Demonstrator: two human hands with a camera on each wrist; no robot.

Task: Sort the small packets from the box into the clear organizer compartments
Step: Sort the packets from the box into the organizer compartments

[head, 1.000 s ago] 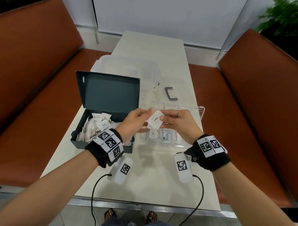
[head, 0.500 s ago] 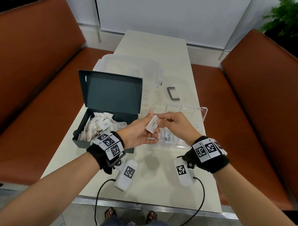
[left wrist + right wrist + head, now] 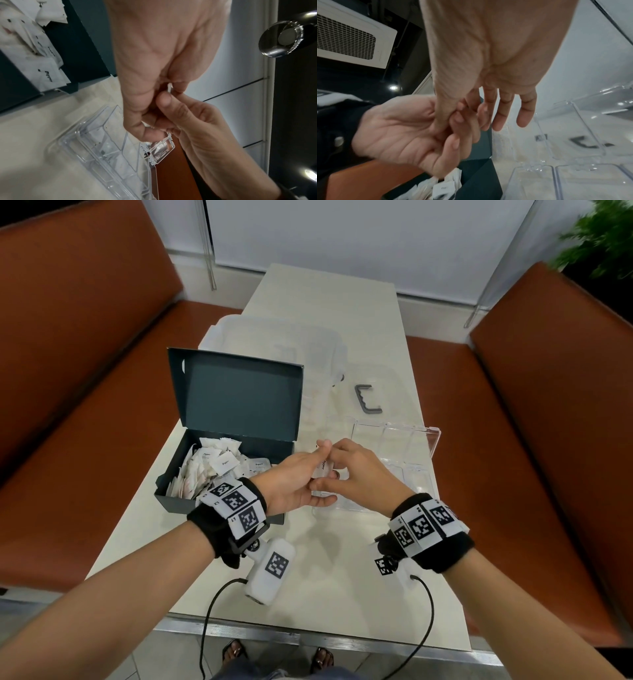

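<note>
A pale desk point(image 3: 342, 577) carries an open dark box point(image 3: 219, 501) at left, a clear organizer point(image 3: 421, 474) beside it, a clear tub point(image 3: 274, 337) behind, and a grey bracket point(image 3: 367, 399).

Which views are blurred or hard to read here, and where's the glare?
Head: mostly sharp, wide-angle bending at the edges; the clear organizer nearly vanishes against the pale table. Left wrist: packets in the box are smeared, print unreadable; a bright light flares at lower right. Right wrist: soft all over, left hand and right hand blurred, organizer walls catching specular highlights.
</note>
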